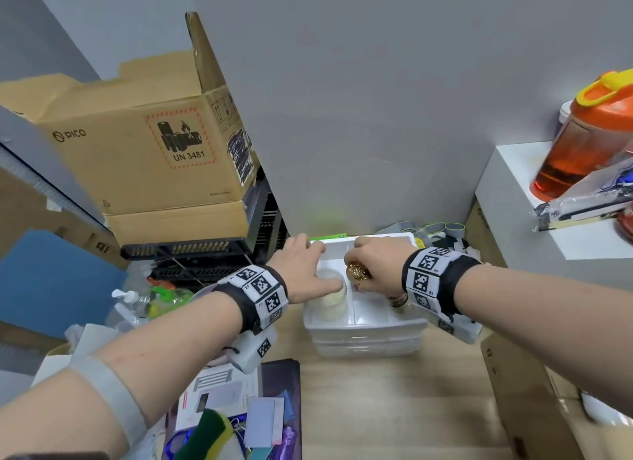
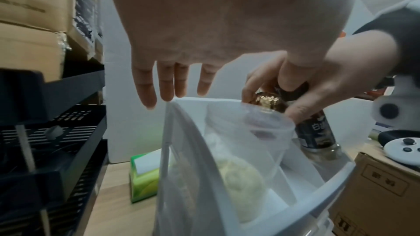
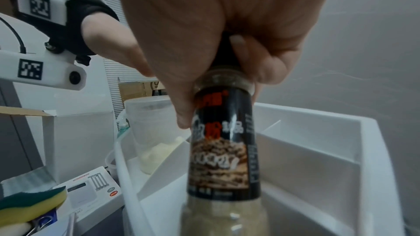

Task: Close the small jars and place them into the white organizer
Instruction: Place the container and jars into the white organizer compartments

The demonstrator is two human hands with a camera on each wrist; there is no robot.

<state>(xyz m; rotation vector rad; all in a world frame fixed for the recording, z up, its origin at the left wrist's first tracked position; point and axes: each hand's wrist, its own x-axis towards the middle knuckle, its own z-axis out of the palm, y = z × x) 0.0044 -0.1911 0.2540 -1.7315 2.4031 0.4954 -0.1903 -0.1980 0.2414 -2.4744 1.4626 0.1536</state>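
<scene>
Right hand (image 1: 371, 261) grips spice jar (image 3: 223, 148) by its gold cap (image 1: 357, 272), jar upright, base low inside organizer (image 1: 363, 322), middle section. Left hand (image 1: 305, 271) open, fingers on far-left rim, thumb across clear tub (image 1: 330, 300) in near-left section. Jar's long axis vertical; probably lower, release.

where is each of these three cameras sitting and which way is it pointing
Head: worn high, looks down at the white organizer; both forearms, left hand, right hand.
Left wrist: looks along straight fingers at the translucent jar.
Right wrist: looks along fingers gripping the spice jar.
All share organizer and both jars.
</scene>
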